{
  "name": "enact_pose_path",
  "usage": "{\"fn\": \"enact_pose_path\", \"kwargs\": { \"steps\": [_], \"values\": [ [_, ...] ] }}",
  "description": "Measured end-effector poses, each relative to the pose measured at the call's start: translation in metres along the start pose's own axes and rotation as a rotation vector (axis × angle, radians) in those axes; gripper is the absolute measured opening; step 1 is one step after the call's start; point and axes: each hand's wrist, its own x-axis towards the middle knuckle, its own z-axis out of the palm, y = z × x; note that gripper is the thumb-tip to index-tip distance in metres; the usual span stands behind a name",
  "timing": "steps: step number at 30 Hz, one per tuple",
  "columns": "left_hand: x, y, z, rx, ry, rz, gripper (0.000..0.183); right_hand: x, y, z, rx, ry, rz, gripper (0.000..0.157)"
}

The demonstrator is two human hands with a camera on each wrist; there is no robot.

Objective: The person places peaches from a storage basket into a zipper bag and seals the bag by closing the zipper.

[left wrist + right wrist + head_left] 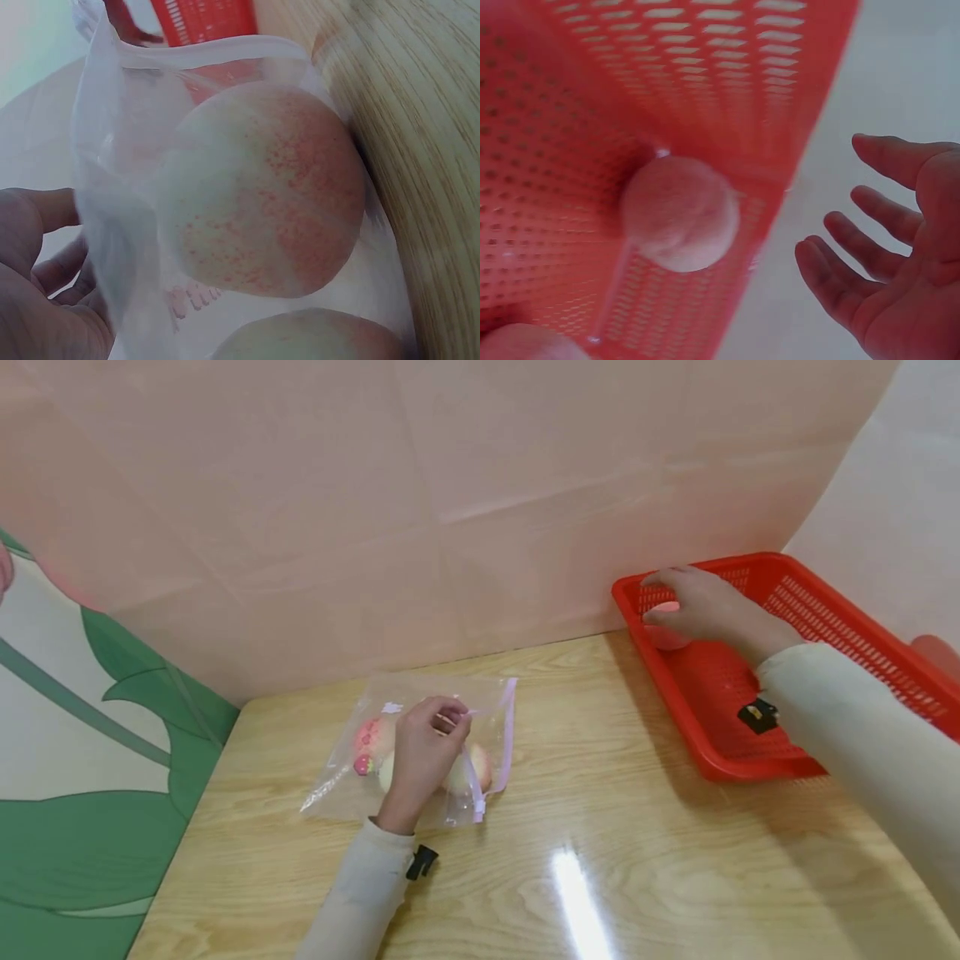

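I have the left grip [422,752] pinching the raised lip of the clear bag [337,789], which spreads over the bench [585,735] beneath that grip. Speckled peaches [266,191] lie inside the bag, below the pinching fingers and to either side of the wrist, untouched. My right grip [701,606] is spread and holds nothing, fingers loosely bent, over the far end of the red basket [723,767]. Just below it, a pink peach [680,214] sits in the basket's corner, clear of my fingertips.
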Motion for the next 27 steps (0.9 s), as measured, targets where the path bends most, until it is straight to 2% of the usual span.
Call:
{"fn": "enact_pose_path", "kwargs": {
  "steps": [7, 14, 20, 27],
  "values": [
    [-0.001, 0.001, 0.000, 0.000, 0.007, 0.000, 0.006, 0.012, 0.036, 0.014, 0.031, 0.003, 0.035, 0.077],
    [-0.004, 0.001, 0.001, -0.003, 0.000, -0.003, 0.006, 0.015, 0.060, 0.026, 0.073, -0.046, 0.096, 0.084],
    [-0.003, 0.000, 0.001, -0.003, -0.003, 0.009, 0.006, 0.017, 0.071, 0.036, 0.101, -0.060, 0.070, 0.097],
    [-0.004, -0.001, 0.000, -0.002, -0.008, 0.017, 0.006, 0.016, 0.071, 0.043, 0.146, -0.080, 0.107, 0.105]
  ]
}}
